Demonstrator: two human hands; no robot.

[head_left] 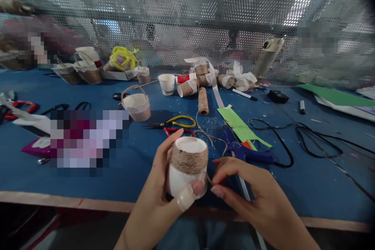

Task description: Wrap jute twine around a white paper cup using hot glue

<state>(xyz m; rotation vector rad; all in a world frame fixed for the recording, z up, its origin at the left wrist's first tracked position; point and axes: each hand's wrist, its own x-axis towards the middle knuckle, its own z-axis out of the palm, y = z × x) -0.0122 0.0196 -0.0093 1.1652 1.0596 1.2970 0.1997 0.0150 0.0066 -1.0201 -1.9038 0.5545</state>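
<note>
A white paper cup (182,180) is gripped by my left hand (168,195), thumb across its front and fingers round its far side. Brown twine (189,160) wraps the upper part of the cup in tight rows; the lower part is bare white. My right hand (241,187) pinches the loose end of the twine just right of the cup. From there the strand loops back over the table to a twine spool (203,101). A blue glue gun (252,153) lies beyond my right hand. Scissors with yellow and red handles (178,122) lie behind the cup.
Blue table (129,179) with its front edge near me. A small twine-handled basket (137,105) stands left of the scissors. Light green paper (241,125) and a black cord (284,140) lie right. More cups (166,84) line the back before a perforated metal screen (175,19).
</note>
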